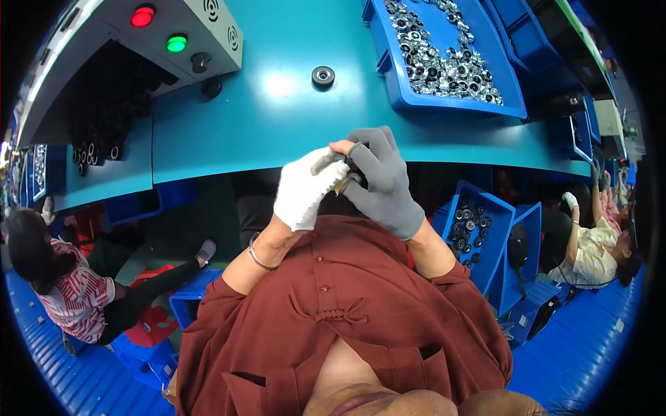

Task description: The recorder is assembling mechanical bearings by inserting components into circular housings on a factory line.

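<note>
Pressure is best kept light and even: left hand (310, 186), gloved white, and right hand (383, 182), gloved grey, are closed on a small dark part (349, 163), mostly hidden between them. Beyond the grip, a black wheel (322, 78) lies on the teal table (263, 132); farther right, a blue tray (437, 104) holds shiny metal pieces (433, 73)
</note>
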`<move>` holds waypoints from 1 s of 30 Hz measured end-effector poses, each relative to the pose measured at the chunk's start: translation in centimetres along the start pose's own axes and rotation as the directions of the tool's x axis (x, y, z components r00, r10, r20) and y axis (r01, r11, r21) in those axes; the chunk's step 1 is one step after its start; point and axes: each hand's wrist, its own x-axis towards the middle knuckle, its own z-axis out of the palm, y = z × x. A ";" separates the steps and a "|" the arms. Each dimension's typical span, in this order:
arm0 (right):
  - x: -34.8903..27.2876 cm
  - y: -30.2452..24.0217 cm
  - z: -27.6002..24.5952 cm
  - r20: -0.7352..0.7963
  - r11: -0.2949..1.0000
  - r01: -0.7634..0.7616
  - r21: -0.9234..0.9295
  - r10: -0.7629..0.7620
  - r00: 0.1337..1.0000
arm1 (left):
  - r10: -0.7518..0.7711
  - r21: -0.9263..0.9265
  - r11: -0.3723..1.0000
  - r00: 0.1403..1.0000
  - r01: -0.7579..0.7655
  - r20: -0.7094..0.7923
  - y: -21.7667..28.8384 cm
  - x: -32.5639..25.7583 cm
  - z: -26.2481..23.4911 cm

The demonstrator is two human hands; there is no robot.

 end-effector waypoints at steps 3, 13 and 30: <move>0.1 0.1 -0.3 0.024 0.998 0.035 -0.055 -0.034 0.999 | -0.068 0.034 0.997 0.992 0.064 0.105 -0.7 0.1 -0.3; -0.1 0.2 -0.9 0.063 1.000 0.003 -0.006 -0.003 0.998 | -0.175 -0.751 0.583 0.950 0.311 0.258 -0.9 0.2 1.0; 0.0 0.3 -0.9 0.040 0.972 -0.092 0.216 0.085 0.996 | -0.115 -0.714 0.596 0.919 0.368 0.378 -2.1 0.2 0.1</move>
